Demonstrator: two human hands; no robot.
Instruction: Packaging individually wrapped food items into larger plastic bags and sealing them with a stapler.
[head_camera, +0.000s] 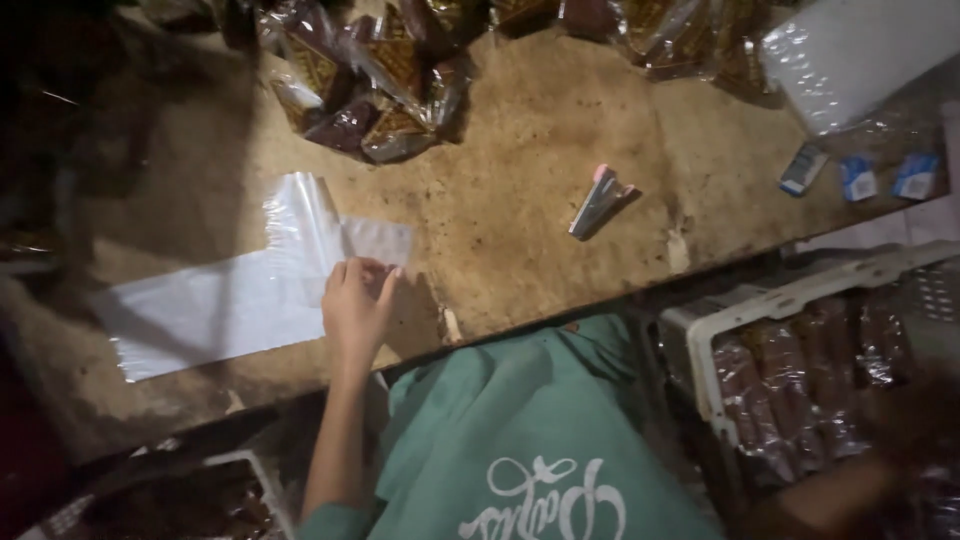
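a: where is the left hand (357, 305)?

b: on the worn brown table (520, 200), near its front edge. the fingers are curled together, and the tips pinch the edge of a clear plastic bag (240, 290).

a: how does the bag lie?

b: flat on the table, stretching away to the left of the hand. 1 part of it is folded up and crinkled, just above the hand.

a: and the right hand (850, 490)?

b: low at the right edge of the view, blurred and dark. it hangs over a white crate (770, 300) beside the table. i cannot tell whether its fingers are apart or closed, or whether it holds anything.

a: what is in the crate?

b: dark brown packets in clear wrapping (800, 380), lying side by side.

a: anything else on the table?

b: a stapler (600, 200) with a pink end, lying alone in the middle, well apart from the left hand. at the far edge there is a heap of brown packets (380, 80) in shiny wrap. at the far right lies a stack of clear bags (860, 55), and below it 3 small blue and white boxes (860, 177) in a row.

a: and what does the person wear?

b: a green shirt (520, 430) with white lettering, seen from above.
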